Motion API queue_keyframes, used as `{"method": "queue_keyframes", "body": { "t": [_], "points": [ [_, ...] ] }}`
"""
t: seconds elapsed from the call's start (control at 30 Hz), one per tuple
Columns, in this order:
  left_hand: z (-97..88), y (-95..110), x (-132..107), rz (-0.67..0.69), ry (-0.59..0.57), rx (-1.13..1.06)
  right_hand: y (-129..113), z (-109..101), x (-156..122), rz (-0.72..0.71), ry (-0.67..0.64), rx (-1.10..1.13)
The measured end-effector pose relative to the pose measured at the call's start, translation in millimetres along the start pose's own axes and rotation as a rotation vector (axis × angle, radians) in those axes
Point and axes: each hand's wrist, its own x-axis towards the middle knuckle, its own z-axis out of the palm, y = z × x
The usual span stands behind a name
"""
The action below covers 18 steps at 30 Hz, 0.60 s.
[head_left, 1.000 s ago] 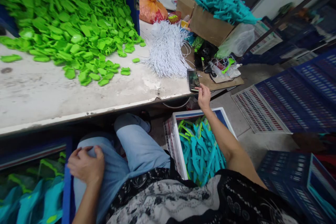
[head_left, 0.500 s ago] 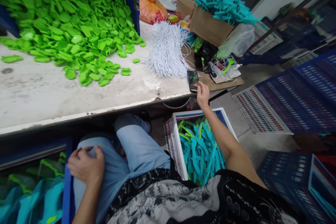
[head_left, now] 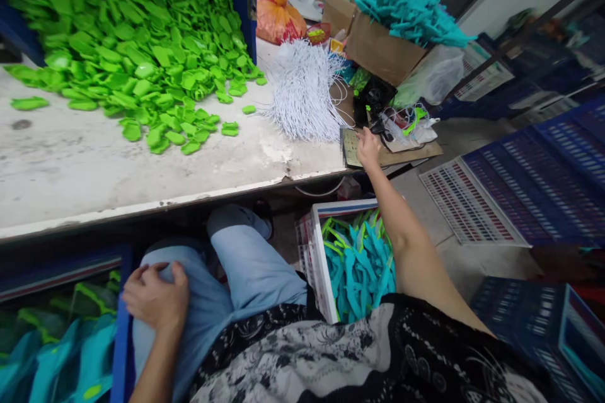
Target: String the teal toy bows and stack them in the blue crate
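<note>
My right hand (head_left: 367,146) reaches out to the right end of the table, fingers closed on the right edge of a phone (head_left: 350,150). The phone lies flat at the table's edge beside a sheet of cardboard (head_left: 411,152). My left hand (head_left: 155,299) rests on my left knee in light blue jeans (head_left: 246,271), fingers loosely spread over the cloth and holding nothing. Below my right arm stands a white crate (head_left: 317,258) filled with teal strips (head_left: 359,267).
A big heap of bright green plastic pieces (head_left: 132,44) covers the back left of the worn white table (head_left: 94,170). A bundle of white cords (head_left: 302,94) lies beside it. Behind are an orange bag (head_left: 278,16) and a cardboard box (head_left: 378,50) topped with teal pieces. Blue crates (head_left: 534,170) lie on the floor at right.
The phone, held upright in my right hand before, has been lowered flat onto the table's right end, my arm stretching farther forward. My left hand has stayed on my knee.
</note>
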Motion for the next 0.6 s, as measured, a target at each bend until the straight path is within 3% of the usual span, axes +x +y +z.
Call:
{"method": "queue_keyframes", "body": {
  "t": [0.13, 0.33, 0.6],
  "points": [
    [-0.3, 0.8, -0.2, -0.009, -0.003, 0.008, -1.4, -1.6, 0.3, 0.006, -0.011, -0.007],
    [1.6, -1.6, -0.5, 0.015, 0.004, 0.015, 5.1, -7.3, -4.0, 0.032, 0.109, 0.008],
    [-3.1, 1.6, -0.5, 0.021, -0.012, 0.041, 9.2, -4.6, -8.1, 0.045, 0.119, 0.066]
  ]
}}
